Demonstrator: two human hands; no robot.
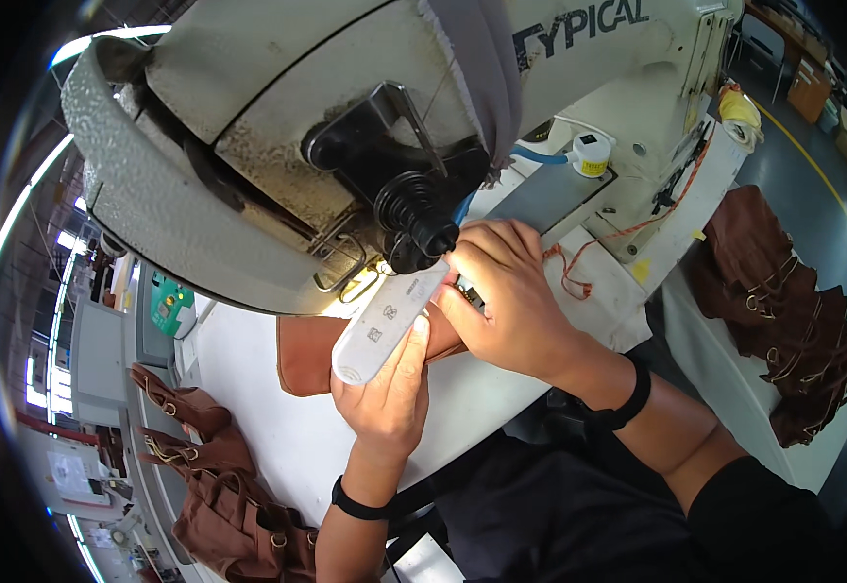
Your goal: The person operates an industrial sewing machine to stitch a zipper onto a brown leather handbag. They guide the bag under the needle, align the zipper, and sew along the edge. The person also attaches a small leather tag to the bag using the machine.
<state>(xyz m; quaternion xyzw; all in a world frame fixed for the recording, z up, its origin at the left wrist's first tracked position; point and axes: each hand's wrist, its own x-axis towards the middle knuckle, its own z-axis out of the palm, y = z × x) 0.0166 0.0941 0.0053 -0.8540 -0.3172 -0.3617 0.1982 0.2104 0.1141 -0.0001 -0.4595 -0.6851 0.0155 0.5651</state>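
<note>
Below the head of a large pale sewing machine, a flat brown leather piece with a rounded corner lies on the white worktable. My left hand grips its near edge, fingers partly covered by the machine's pale rounded panel. Close to the machine's black thread fitting, my right hand is curled, thumb and forefinger drawn together beside the panel's upper end. What sits between those fingertips is hidden. The needle area is also out of sight behind the machine head.
Brown leather bags with metal rings rest at the lower left, and more brown leather pieces are heaped at the right. A small white bottle stands on the machine bed. Orange cord trails near my right hand.
</note>
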